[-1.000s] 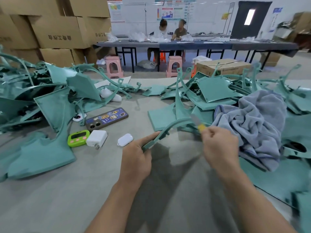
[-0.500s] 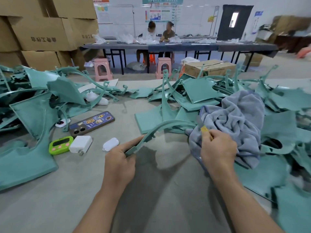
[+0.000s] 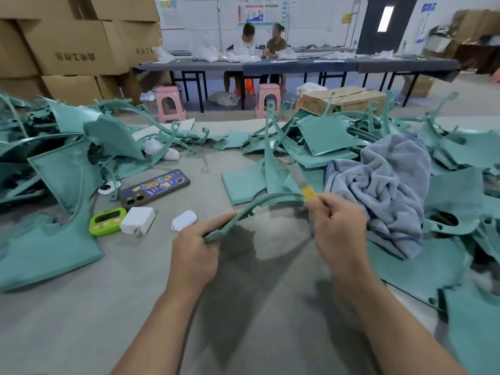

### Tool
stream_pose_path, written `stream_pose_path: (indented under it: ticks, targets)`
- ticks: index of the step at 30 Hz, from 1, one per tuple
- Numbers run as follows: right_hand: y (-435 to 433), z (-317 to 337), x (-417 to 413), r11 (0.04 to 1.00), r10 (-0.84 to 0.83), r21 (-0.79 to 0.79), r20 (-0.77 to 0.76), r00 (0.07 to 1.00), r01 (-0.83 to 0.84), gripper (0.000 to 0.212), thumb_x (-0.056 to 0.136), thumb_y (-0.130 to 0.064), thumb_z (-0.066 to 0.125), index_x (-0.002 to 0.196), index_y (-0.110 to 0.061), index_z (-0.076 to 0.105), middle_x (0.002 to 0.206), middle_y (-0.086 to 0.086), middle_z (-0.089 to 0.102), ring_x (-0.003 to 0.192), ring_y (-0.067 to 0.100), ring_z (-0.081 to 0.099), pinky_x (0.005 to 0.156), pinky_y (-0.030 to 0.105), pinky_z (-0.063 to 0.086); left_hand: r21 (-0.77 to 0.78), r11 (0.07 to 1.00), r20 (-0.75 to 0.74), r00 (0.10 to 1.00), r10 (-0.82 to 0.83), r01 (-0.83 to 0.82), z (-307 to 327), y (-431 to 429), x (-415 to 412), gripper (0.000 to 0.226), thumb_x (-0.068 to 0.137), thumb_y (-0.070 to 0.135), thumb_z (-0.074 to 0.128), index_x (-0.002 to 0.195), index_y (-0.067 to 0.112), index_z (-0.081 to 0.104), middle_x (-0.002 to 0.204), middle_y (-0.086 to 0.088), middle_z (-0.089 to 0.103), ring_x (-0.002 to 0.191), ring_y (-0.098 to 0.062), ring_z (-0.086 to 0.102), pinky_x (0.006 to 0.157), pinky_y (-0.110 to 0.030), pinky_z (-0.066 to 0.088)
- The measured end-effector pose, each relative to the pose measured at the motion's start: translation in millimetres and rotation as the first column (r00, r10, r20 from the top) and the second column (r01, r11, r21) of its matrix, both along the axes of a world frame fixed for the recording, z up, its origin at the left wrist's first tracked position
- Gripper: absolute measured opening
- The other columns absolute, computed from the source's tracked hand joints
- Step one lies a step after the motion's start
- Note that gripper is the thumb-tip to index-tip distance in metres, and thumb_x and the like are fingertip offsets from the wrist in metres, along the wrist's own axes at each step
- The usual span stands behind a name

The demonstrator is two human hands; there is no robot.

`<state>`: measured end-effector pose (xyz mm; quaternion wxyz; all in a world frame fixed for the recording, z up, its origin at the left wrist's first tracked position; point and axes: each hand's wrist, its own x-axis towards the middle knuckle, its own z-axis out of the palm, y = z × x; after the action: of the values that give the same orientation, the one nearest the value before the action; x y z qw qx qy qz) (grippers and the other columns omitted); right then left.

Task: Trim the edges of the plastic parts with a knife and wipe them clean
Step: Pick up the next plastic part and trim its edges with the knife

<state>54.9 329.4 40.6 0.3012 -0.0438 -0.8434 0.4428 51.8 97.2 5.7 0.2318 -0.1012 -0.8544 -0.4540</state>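
Gripping the near end of a curved teal plastic part (image 3: 259,203) between thumb and curled fingers, the left hand (image 3: 194,250) held it raised over the grey table (image 3: 135,307), seemingly to offer its long edge to the blade. The right hand (image 3: 335,226) was closed round the yellow handle of a utility knife (image 3: 303,182) at the part's far end, probably to shave flash there. A blue-grey towel (image 3: 384,190) lay crumpled just beside it, likely kept near for wiping.

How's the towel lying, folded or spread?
Neither: it is crumpled. The towel lies in a bunched heap with deep creases, on the green parts, right of the right hand.
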Motion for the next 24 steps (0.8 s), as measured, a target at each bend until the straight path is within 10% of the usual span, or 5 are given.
stream_pose_path:
  ticks: [4, 10, 16, 21, 24]
  targets:
    - [-39.7, -5.0, 6.6, 0.899, 0.424, 0.088, 0.079, 0.902, -0.43, 0.03, 0.092, -0.035, 0.059, 0.07, -0.015, 0.057, 0.055, -0.007, 0.045, 0.052, 0.006, 0.038, 0.051, 0.023, 0.03, -0.016, 1.0, 0.026, 1.0, 0.001, -0.001, -2.6, -2.9, -2.3, 0.078, 0.077, -0.015, 0.058, 0.109, 0.055, 0.072, 0.096, 0.046, 0.06, 0.088, 0.027, 0.053, 0.073, 0.005, 0.036]
    - [11.7, -15.5, -9.1, 0.951, -0.306, 0.042, 0.221, 0.926, 0.305, 0.042, 0.101, -0.032, 0.056, 0.066, -0.01, 0.058, 0.055, -0.002, 0.053, 0.06, 0.027, 0.052, 0.049, 0.032, 0.029, -0.033, 0.999, -0.065, 0.997, -0.041, 0.039, 0.3, 0.9, 0.3, 0.063, 0.075, -0.016, 0.058, 0.113, 0.03, 0.078, 0.118, 0.044, 0.028, 0.077, 0.03, 0.049, 0.067, 0.009, 0.033]
    - [-46.6, -17.1, 16.7, 0.902, 0.411, 0.107, 0.077, 0.908, -0.418, 0.025, 0.095, -0.041, 0.057, 0.076, -0.026, 0.06, 0.06, -0.008, 0.054, 0.052, 0.003, 0.044, 0.048, 0.02, 0.034, -0.039, 0.999, -0.064, 0.998, -0.002, -0.001, -2.7, 1.6, -1.4, 0.065, 0.073, -0.018, 0.055, 0.11, 0.029, 0.078, 0.113, 0.043, 0.048, 0.086, 0.032, 0.049, 0.071, 0.008, 0.035]
    - [-2.4, -19.2, -6.8, 0.965, -0.261, 0.044, 0.251, 0.932, 0.259, 0.042, 0.102, -0.031, 0.055, 0.067, -0.009, 0.056, 0.055, -0.004, 0.048, 0.06, 0.024, 0.048, 0.054, 0.038, 0.029, -0.042, 0.999, -0.034, 0.999, 0.009, -0.01, -7.8, -2.4, -6.2, 0.057, 0.076, -0.015, 0.066, 0.119, 0.022, 0.075, 0.106, 0.037, 0.056, 0.091, 0.031, 0.049, 0.081, 0.008, 0.034]
    - [-4.4, -19.0, 3.7, 0.993, -0.07, -0.082, 0.107, 0.992, 0.079, 0.034, 0.099, -0.029, 0.059, 0.069, -0.013, 0.059, 0.053, -0.004, 0.049, 0.054, 0.014, 0.044, 0.049, 0.026, 0.03, -0.062, 0.998, -0.013, 0.999, 0.03, -0.031, -6.6, -2.5, -5.5, 0.055, 0.077, -0.01, 0.068, 0.117, 0.028, 0.076, 0.09, 0.05, 0.054, 0.09, 0.03, 0.049, 0.077, 0.007, 0.034]
